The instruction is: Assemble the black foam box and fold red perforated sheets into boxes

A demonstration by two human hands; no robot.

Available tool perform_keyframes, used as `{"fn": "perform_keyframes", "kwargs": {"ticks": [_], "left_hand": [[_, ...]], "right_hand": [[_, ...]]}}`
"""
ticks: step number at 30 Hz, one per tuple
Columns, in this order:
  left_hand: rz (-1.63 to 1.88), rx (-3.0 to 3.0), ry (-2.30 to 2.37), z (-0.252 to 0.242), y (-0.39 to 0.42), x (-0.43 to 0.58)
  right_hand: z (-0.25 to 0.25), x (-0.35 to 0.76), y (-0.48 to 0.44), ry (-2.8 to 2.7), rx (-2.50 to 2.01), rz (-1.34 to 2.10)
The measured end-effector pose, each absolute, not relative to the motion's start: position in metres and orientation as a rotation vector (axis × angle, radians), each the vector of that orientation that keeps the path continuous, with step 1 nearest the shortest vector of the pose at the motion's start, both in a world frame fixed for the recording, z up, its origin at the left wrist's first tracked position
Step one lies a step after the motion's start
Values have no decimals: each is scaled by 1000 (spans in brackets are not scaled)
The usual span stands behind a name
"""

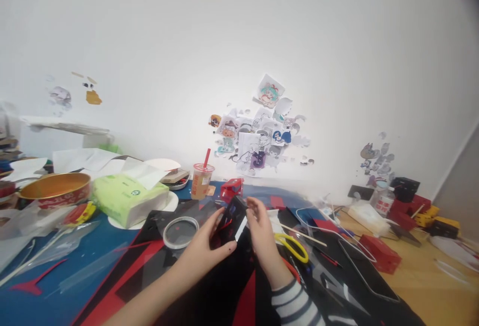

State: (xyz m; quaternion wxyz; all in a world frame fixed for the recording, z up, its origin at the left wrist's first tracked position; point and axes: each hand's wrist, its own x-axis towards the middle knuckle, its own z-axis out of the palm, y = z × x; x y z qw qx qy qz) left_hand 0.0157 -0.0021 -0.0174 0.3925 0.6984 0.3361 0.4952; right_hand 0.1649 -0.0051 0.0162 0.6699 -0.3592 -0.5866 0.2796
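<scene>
Between my two hands is a small black box-like object [236, 211], tilted, with a white strip on its near side and a bit of red at its left. My left hand [209, 246] grips it from the left, thumb lying along the near edge. My right hand [260, 228] is closed against its right side, fingers curled over the top. What kind of object it is, I cannot make out. Just beyond it stands a red folded piece [232, 189]. A clear round lid or ring [181, 232] lies left of my left hand. Yellow-handled scissors [299, 252] rest right of my right hand.
A drink cup with a red straw [201, 182] stands behind. At left are a green tissue pack [129, 198], a gold-rimmed bowl [56, 191] and plastic scraps. Black and red sheets cover the middle. A dark tablet [368, 271], white cable and red box [379, 253] lie at right.
</scene>
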Motion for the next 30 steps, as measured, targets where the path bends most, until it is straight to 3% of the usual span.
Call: {"fn": "perform_keyframes", "kwargs": {"ticks": [5,17,25,30], "left_hand": [[1392,1873,1180,-10,-6,13],[1411,1807,1151,-11,-6,14],[1484,1732,1227,-7,-9,13],[1446,1850,1301,-9,-10,12]], "right_hand": [[11,164,-25,-1436,-890,414],[9,158,-26,-1357,-724,808],[6,146,-33,-1423,-996,485],[5,148,-35,-1648,-1066,96]]}}
